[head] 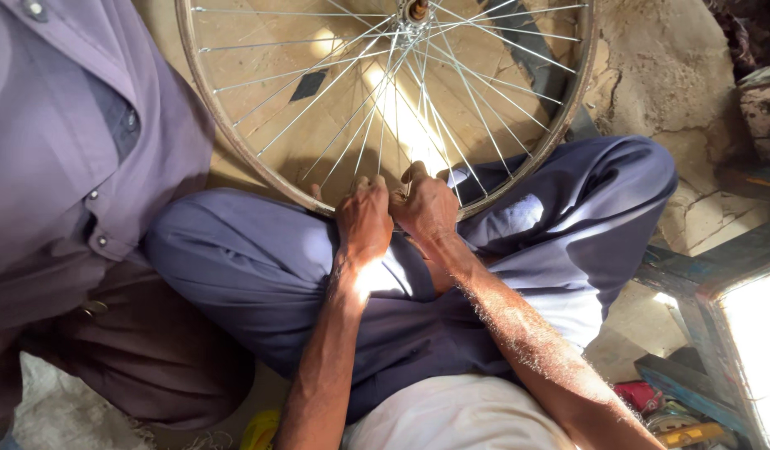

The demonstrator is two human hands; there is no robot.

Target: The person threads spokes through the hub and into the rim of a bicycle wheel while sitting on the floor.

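Observation:
A bare spoked bicycle wheel rim stands upright in front of me, its lower edge resting between my knees in blue trousers. Its hub is at the top of the view. My left hand grips the bottom of the rim, fingers curled over it. Right beside it, my right hand is closed around the rim and the lower spokes. What the fingers pinch is hidden.
Another person in a purple shirt and brown trousers sits close on the left. A blue-painted wooden frame stands at the right, with small red and yellow items below it. The floor is cracked and earthen.

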